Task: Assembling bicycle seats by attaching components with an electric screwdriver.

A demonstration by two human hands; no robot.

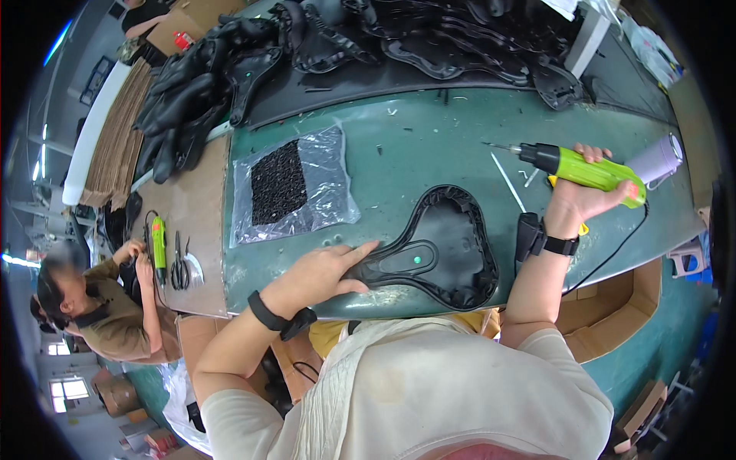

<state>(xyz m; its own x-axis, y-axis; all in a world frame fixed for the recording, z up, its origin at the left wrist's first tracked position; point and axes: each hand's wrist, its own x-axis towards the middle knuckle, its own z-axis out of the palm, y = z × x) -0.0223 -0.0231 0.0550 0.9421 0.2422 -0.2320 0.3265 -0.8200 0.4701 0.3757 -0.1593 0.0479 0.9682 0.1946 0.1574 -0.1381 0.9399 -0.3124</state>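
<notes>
A black bicycle saddle (460, 241) lies underside up near the front edge of the green table, with a small green dot on its inner plate. My left hand (326, 270) grips its narrow nose, index finger along one side and thumb on the other. At the right, my right hand (594, 192) is wrapped around a lime-green electric screwdriver (575, 167), held up away from the saddle. Its thin bit points left, and a black cord trails down from its end.
An open plastic bag of small black pieces (280, 180) lies left of the saddle. Black saddle parts (429, 46) are heaped along the back. A lilac tumbler (656, 161) is beyond the screwdriver. At the left, a co-worker (115, 307) sits beside scissors (180, 268) and another green screwdriver (159, 244).
</notes>
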